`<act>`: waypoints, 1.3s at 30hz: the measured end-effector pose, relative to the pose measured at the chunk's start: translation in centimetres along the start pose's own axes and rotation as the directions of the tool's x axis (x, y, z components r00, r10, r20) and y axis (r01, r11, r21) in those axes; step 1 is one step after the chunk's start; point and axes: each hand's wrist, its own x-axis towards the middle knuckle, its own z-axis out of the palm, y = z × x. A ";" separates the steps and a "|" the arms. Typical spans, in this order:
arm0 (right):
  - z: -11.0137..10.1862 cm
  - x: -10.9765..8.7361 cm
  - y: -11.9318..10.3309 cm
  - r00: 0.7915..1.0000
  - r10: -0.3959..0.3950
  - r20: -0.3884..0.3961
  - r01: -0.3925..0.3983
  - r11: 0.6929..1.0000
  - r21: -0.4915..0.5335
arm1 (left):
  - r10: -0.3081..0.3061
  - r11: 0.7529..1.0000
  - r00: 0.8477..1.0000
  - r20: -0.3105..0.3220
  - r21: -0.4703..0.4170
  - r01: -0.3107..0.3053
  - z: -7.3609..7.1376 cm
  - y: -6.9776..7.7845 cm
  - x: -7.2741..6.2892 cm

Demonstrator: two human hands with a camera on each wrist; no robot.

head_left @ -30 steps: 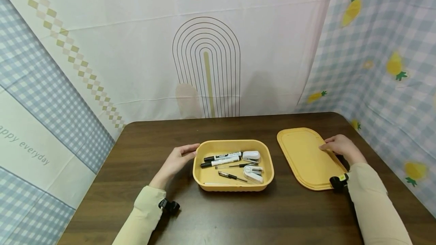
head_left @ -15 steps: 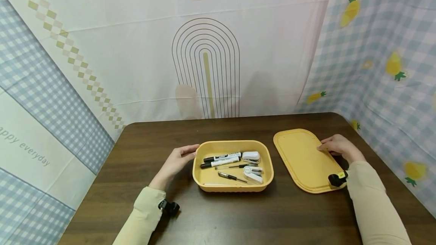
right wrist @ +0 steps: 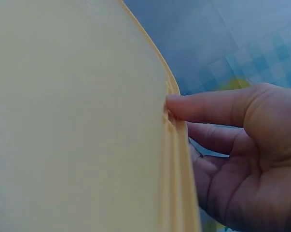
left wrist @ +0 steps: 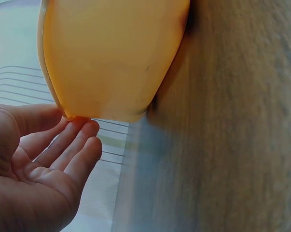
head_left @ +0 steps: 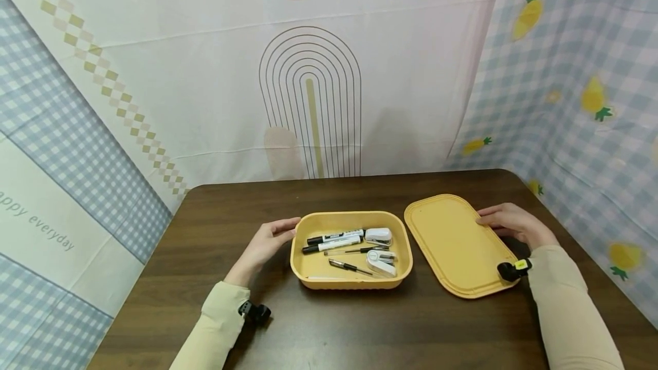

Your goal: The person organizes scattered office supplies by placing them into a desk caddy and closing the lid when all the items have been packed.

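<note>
A yellow rectangular box (head_left: 349, 285) with rounded corners stands open-topped at mid-table. Inside are two black-and-white markers (head_left: 336, 237), two black pens (head_left: 349, 268) and two white staplers (head_left: 382, 262). My left hand (head_left: 263, 247) touches the box's far left corner from outside with thumb and fingertips, the fingers loosely extended, as the left wrist view shows. To the right, my right hand (head_left: 516, 224) pinches the long right edge of the matching yellow lid (head_left: 457, 244), thumb on its upper face and fingers beyond the edge. The lid slants, just apart from the box.
The dark wooden table (head_left: 329, 330) ends at a white patterned cloth (head_left: 411, 73) behind. A blue checked cloth (head_left: 570, 147) with pineapples hangs at the right. Black wrist cameras (head_left: 255, 313) sit on both sleeves.
My right hand has drawn the lid leftward, nearer the box, and its near end has come slightly toward me. The left hand and the box have stayed in place.
</note>
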 end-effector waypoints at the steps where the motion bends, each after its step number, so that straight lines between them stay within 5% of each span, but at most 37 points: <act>1: 0.1 0.1 0.0 1.000 -0.005 0.000 0.005 1.000 0.012 | 0.003 1.000 1.000 0.001 0.002 -0.003 0.0 0.0 0.0; 20: 0.8 0.0 -1.2 0.999 -0.048 0.002 0.048 0.995 0.082 | 0.005 1.000 1.000 -0.005 0.007 -0.005 -0.1 0.0 0.0; 29: 0.7 0.3 -0.4 0.996 -0.074 0.041 0.062 0.966 0.251 | -0.013 1.000 1.000 -0.007 -0.001 0.013 0.2 -0.1 0.1; 39: -0.1 -0.1 -1.2 0.995 -0.103 -0.004 0.096 0.919 0.381 | -0.021 1.000 1.000 0.009 -0.005 0.021 0.3 3.0 -1.4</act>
